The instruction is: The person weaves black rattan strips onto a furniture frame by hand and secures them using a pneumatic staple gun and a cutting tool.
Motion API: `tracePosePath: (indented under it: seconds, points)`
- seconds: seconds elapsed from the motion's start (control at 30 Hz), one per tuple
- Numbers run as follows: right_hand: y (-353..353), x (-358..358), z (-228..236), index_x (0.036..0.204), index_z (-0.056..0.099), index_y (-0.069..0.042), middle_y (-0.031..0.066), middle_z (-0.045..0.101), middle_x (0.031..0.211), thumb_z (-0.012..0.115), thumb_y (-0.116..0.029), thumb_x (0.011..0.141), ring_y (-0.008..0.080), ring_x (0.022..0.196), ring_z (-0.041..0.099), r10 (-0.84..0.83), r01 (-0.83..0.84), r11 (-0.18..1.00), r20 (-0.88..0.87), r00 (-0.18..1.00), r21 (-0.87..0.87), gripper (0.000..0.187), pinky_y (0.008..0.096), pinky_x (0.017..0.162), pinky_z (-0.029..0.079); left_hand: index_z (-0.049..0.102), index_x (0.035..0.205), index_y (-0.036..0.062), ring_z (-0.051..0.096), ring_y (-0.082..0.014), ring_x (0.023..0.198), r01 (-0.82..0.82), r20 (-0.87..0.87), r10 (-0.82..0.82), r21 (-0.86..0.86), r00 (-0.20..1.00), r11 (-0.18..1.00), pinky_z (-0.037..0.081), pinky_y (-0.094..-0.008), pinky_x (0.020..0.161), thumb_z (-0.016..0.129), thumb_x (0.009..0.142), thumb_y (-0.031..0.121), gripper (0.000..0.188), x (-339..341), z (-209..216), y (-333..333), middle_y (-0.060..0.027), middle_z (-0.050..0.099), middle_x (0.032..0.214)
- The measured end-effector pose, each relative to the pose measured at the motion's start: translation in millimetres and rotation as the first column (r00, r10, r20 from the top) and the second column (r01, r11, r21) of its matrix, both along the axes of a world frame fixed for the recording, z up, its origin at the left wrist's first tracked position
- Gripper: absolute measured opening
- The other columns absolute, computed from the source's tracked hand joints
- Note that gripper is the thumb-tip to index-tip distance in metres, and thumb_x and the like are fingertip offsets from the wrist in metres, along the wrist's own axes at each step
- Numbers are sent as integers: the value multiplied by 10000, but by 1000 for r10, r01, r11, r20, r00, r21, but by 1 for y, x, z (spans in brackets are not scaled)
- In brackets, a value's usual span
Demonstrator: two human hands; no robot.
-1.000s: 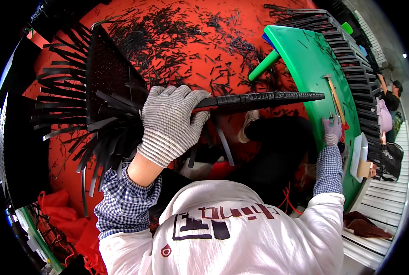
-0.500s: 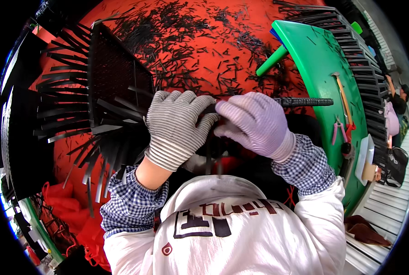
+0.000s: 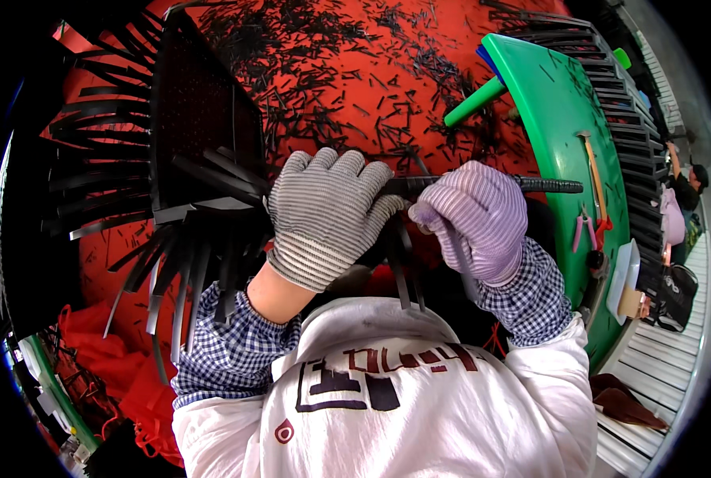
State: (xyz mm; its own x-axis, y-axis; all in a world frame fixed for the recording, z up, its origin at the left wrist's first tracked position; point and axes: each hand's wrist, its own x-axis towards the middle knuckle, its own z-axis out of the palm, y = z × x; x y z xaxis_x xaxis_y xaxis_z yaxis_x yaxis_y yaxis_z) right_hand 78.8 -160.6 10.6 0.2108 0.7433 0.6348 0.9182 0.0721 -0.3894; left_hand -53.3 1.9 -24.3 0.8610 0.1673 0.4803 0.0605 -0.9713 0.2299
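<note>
My left hand (image 3: 327,215), in a grey striped glove, is closed round a black bar wrapped in strips (image 3: 550,185), which runs out to the right. My right hand (image 3: 479,219), gloved in purple stripes, is curled in a pinch just in front of that bar. A dark flat strip (image 3: 468,279) trails down from its fingers. Further loose black strips (image 3: 403,275) hang below the bar between both hands. To the left stands a black woven panel (image 3: 204,127) with many strip ends (image 3: 104,179) sticking out. My fingertips are partly hidden.
Strip offcuts (image 3: 315,95) litter the red floor (image 3: 443,24) ahead. A green table (image 3: 530,88) at the right bears a hammer (image 3: 597,175), pink-handled pliers (image 3: 585,231) and a white tray (image 3: 624,275). Beyond it stands another strip-edged black piece (image 3: 622,103); a person (image 3: 690,179) is farther right.
My right hand has drawn away to the right and slightly nearer me, widening the gap between my hands. My left hand has shifted a little right along with the bar.
</note>
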Motion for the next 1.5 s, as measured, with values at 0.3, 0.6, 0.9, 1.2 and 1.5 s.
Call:
tracePosePath:
  seconds: [0.3, 0.6, 0.9, 1.2, 1.5]
  points:
    - [27, 16, -5, 834, 700, -59, 100, 615, 735, 732, -116, 868, 307, 647, 622, -2, -19, 993, -182, 983, -114, 74, 391, 580, 499, 741, 977, 120, 612, -253, 775, 6, -21, -6, 12, 1000, 1000, 445, -400, 711, 775, 779, 380, 329, -9, 0, -11, -48, 650, 827]
    - [63, 48, -11, 980, 785, -33, 54, 687, 725, 698, -388, 959, 121, 635, 598, -280, -228, 613, -477, 833, -757, 366, 316, 616, 473, 732, 1045, 123, 654, -262, 797, -9, 35, 10, -29, 999, 1000, 452, -385, 715, 783, 789, 253, 291, -10, -10, -12, -68, 702, 949]
    - [72, 54, -35, 1043, 773, -69, 135, 738, 892, 585, -522, 984, 303, 854, 708, -177, -195, 480, -312, 933, -855, 494, 418, 805, 549, 738, 1173, 131, 665, -255, 903, 111, -2, -111, 33, 994, 993, 464, -395, 789, 746, 771, 168, 404, -9, -10, -10, -62, 706, 1113]
    - [21, 20, -41, 977, 676, -70, 95, 654, 890, 702, -111, 912, 306, 783, 671, -56, 59, 998, -116, 992, 18, 81, 380, 682, 537, 718, 1118, 85, 651, -322, 1011, 129, -90, -129, 1, 988, 992, 482, -436, 905, 742, 771, 134, 351, 0, -10, -12, -94, 721, 1066]
    - [-24, 26, -73, 1052, 690, -78, 71, 671, 981, 719, -168, 869, 268, 867, 666, 94, -109, 985, 111, 989, 131, 206, 382, 751, 546, 669, 1222, 90, 723, -324, 796, -47, -517, -374, -631, 770, 774, 581, -426, 759, 722, 898, 172, 338, 25, 1, -2, -147, 734, 1003]
